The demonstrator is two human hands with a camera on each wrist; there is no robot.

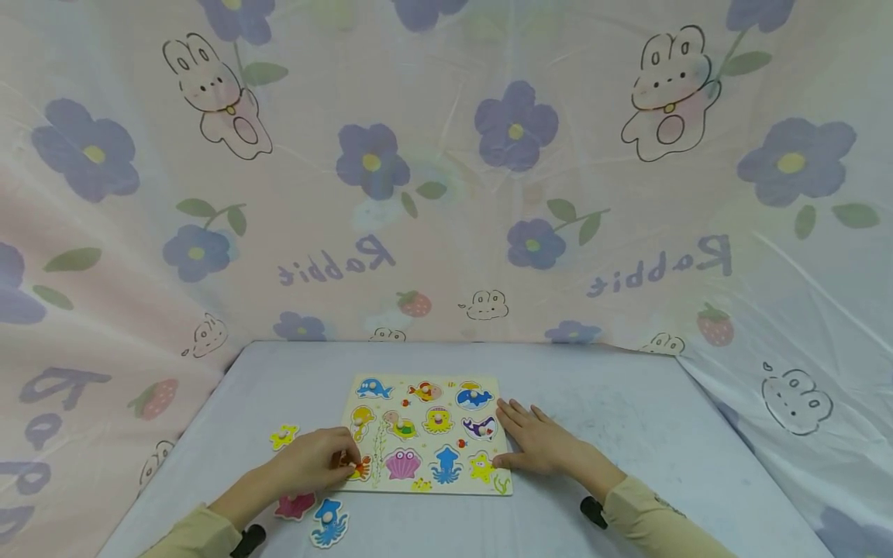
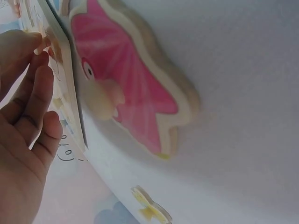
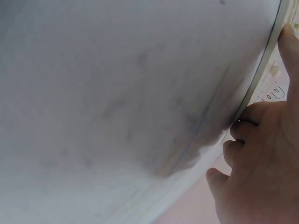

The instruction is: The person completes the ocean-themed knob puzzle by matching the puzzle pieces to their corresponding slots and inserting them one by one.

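We found the left hand [image 1: 322, 459], the nearer, its fingers pinching the crab piece [image 1: 363, 468], which showed just rightward at the puzzle board's [image 1: 456, 489] near-left corner, the right hand [image 1: 543, 443] spread at the opposite edge.

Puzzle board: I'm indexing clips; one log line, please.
left hand pinches crab piece; right hand touches board; loose: yellow star, pink piece, blue squid

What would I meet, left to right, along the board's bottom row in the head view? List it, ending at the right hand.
Orange crab → pink shell → blue squid → yellow starfish → right hand.
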